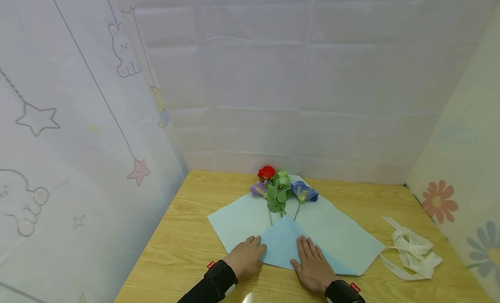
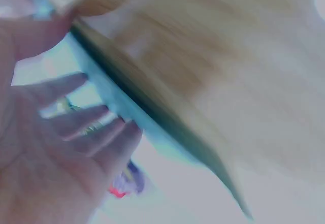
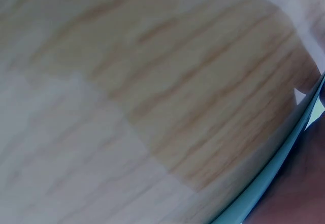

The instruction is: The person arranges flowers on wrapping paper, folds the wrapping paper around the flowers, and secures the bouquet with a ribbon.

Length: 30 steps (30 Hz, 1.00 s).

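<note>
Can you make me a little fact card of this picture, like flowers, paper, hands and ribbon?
Flowers: a red flower, a pale green flower, a purple flower and a blue flower
Paper: pale sheet under the flowers, with a bluer flap folded over the lower stems
Left hand: rests at the flap's left side
Right hand: lies on the flap, fingers straight
Ribbon: whitish, in a loose tangle to the right of the paper
Table: wooden, under the paper and ribbon
</note>
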Tool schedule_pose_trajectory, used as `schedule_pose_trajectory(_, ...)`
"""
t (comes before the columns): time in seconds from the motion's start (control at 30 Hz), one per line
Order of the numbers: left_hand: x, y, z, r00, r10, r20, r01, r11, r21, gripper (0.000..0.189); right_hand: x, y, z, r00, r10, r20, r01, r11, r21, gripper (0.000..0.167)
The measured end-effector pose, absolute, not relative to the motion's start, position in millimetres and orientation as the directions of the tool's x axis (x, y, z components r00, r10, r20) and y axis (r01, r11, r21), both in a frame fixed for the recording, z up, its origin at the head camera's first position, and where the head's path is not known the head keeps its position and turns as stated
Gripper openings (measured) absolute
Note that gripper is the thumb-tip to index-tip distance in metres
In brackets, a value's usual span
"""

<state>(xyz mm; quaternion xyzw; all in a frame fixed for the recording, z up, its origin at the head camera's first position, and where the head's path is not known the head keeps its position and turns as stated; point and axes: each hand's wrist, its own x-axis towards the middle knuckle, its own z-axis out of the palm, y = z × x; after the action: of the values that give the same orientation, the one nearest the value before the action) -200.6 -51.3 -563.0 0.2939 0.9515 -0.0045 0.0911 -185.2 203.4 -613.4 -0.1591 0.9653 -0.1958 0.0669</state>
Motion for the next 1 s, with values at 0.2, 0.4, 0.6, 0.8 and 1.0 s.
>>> schedule_pose_trajectory(0.2,-197,-58,-578,-0.766,0.642,-0.020,0.608,0.714,-0.346,0.041,-188,207,-615,-0.940,-0.327,-0.096,-0.274,0.892,-0.359,0.076)
schedule_pose_trajectory(0.4,-197,-60,-582,-0.887,0.399,0.231,0.256,0.843,-0.474,0.038,-190,207,-616,-0.931,-0.350,-0.101,-0.286,0.875,-0.392,0.080)
schedule_pose_trajectory(0.6,-196,-66,-565,-0.927,-0.020,0.374,-0.096,0.978,-0.185,0.067,-189,207,-617,-0.936,-0.341,-0.091,-0.285,0.882,-0.375,0.076)
schedule_pose_trajectory(0.8,-199,-70,-554,-0.999,0.033,0.024,0.041,0.843,0.536,0.083,-186,206,-615,-0.934,-0.343,-0.099,-0.279,0.874,-0.397,0.076)
schedule_pose_trajectory(1.0,-205,-46,-549,-0.987,0.163,-0.004,0.096,0.605,0.791,0.071,-190,205,-623,-0.942,-0.328,-0.068,-0.286,0.893,-0.348,0.072)
